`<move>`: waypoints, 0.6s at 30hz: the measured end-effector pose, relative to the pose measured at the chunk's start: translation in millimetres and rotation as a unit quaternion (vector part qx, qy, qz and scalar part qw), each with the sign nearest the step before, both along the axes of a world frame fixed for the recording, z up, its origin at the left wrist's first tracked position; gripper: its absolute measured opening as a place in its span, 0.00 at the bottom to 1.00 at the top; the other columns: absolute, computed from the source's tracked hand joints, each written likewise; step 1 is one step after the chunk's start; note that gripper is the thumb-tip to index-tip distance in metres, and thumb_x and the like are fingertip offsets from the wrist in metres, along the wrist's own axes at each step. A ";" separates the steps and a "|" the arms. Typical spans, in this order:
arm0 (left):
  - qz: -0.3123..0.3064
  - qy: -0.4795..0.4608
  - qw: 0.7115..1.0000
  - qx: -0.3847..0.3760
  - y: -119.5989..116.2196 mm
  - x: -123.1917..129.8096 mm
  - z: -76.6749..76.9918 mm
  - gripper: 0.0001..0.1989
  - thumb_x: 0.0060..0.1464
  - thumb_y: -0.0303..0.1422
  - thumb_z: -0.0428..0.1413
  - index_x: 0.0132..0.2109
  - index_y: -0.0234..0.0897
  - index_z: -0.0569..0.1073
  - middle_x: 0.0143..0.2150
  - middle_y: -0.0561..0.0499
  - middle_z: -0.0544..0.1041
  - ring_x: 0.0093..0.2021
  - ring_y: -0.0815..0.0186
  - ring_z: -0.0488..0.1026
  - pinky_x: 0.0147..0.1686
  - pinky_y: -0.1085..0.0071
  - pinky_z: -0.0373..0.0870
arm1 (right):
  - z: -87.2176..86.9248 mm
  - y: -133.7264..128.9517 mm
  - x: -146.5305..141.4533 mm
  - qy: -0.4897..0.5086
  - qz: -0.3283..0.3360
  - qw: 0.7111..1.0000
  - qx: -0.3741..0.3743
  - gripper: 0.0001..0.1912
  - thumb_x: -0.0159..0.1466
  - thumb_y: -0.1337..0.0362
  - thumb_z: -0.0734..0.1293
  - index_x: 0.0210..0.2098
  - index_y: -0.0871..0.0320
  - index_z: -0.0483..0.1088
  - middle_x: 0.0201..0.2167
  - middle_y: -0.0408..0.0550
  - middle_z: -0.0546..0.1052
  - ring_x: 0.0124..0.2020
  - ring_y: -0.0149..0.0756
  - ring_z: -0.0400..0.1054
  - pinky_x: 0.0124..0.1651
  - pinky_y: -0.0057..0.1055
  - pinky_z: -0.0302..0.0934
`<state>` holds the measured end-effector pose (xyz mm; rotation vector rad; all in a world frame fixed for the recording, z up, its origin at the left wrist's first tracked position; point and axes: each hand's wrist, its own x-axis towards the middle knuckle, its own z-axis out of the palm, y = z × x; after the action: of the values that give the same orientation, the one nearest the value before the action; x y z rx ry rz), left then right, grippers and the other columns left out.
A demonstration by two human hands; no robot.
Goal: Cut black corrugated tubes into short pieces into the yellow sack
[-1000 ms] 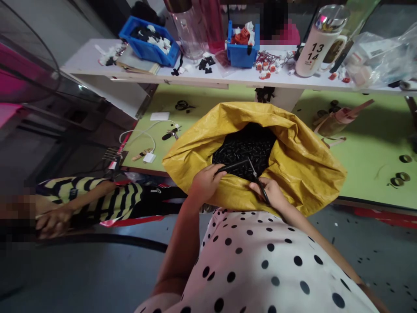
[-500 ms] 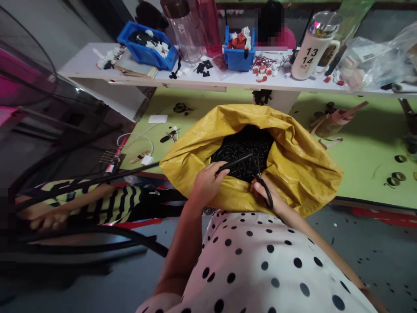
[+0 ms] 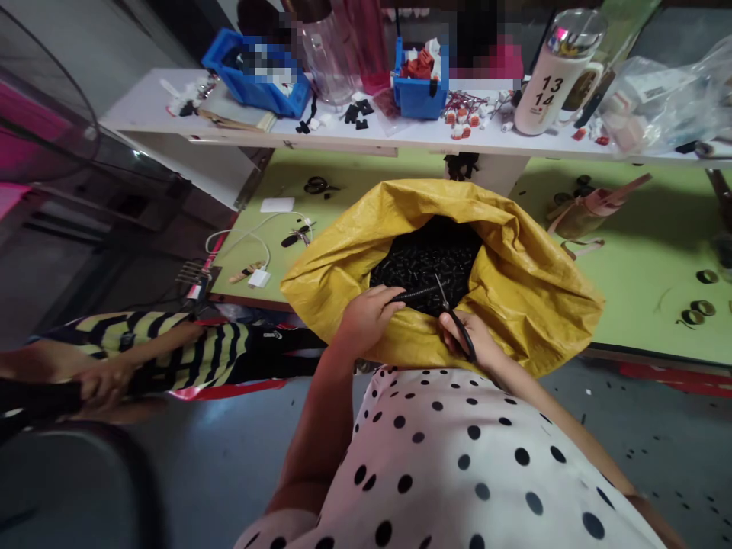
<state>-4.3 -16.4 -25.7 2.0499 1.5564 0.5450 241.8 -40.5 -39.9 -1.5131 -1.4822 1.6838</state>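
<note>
A yellow sack (image 3: 531,282) lies with its mouth spread wide in front of me, and many short black pieces (image 3: 426,255) fill its inside. My left hand (image 3: 366,320) is closed around a black ribbed tube (image 3: 420,294), whose free end points right over the sack's mouth. In my right hand (image 3: 477,343) is a pair of scissors (image 3: 464,337) with black handles. Their blades point up and meet the tube close to its free end. Whether they are closed on it I cannot tell.
A white shelf (image 3: 366,139) runs behind, bearing blue bins (image 3: 420,99), a white mug (image 3: 546,91) and loose connectors. A second pair of scissors (image 3: 317,185), a white cable (image 3: 243,231) and black tape rolls lie on the green table (image 3: 646,282). At left, a person's hands (image 3: 108,381) hold something black.
The ribbed tube has dropped lower and tilts less. The scissor blades have swung left onto its end. At left, the long black tubes have swung away and the person's hands have moved right.
</note>
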 end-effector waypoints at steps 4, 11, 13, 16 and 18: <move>0.004 0.004 1.000 -0.009 3.6 -2.4 -2.7 0.14 0.67 0.36 0.54 0.54 0.42 0.80 0.49 0.48 0.82 0.51 0.58 0.78 0.54 0.63 0.74 | -5.0 -2.5 -2.0 -0.010 -0.030 0.999 -0.022 0.37 0.59 0.26 0.62 0.21 0.55 0.61 0.15 0.44 0.69 0.17 0.30 0.59 0.23 0.29 0.53; 0.017 -0.008 1.000 -0.013 5.1 -3.9 -7.5 0.14 0.66 0.36 0.54 0.53 0.42 0.80 0.50 0.47 0.82 0.51 0.58 0.79 0.54 0.63 0.75 | -12.1 -4.9 -3.1 -0.038 -0.058 0.998 -0.014 0.38 0.56 0.25 0.64 0.19 0.54 0.60 0.13 0.44 0.68 0.16 0.30 0.58 0.23 0.29 0.51; 0.019 -0.010 1.000 -0.012 4.4 -4.7 -8.8 0.14 0.66 0.37 0.54 0.53 0.42 0.80 0.50 0.48 0.82 0.51 0.58 0.79 0.54 0.62 0.75 | -13.5 -6.1 -3.2 -0.040 -0.066 0.997 -0.014 0.38 0.55 0.25 0.65 0.18 0.54 0.59 0.13 0.44 0.67 0.16 0.30 0.57 0.23 0.29 0.50; 0.032 -0.018 0.999 -0.009 3.4 -5.7 -9.2 0.14 0.66 0.37 0.54 0.53 0.42 0.80 0.49 0.48 0.83 0.51 0.58 0.79 0.54 0.62 0.75 | -11.4 -7.5 -1.4 -0.029 -0.064 0.997 -0.010 0.38 0.53 0.24 0.66 0.20 0.54 0.58 0.15 0.43 0.66 0.17 0.30 0.56 0.23 0.30 0.49; 0.051 -0.027 0.998 -0.002 3.2 -5.8 -7.7 0.14 0.66 0.37 0.54 0.53 0.42 0.80 0.50 0.47 0.82 0.52 0.58 0.79 0.55 0.62 0.74 | -6.9 -7.7 0.7 -0.008 -0.032 0.999 -0.001 0.37 0.56 0.24 0.64 0.23 0.54 0.59 0.18 0.43 0.67 0.20 0.31 0.57 0.26 0.30 0.51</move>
<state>-10.1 -13.2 -33.4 1.9446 1.6348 0.6301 242.5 -48.2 -46.8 -1.5615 -1.4270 1.6398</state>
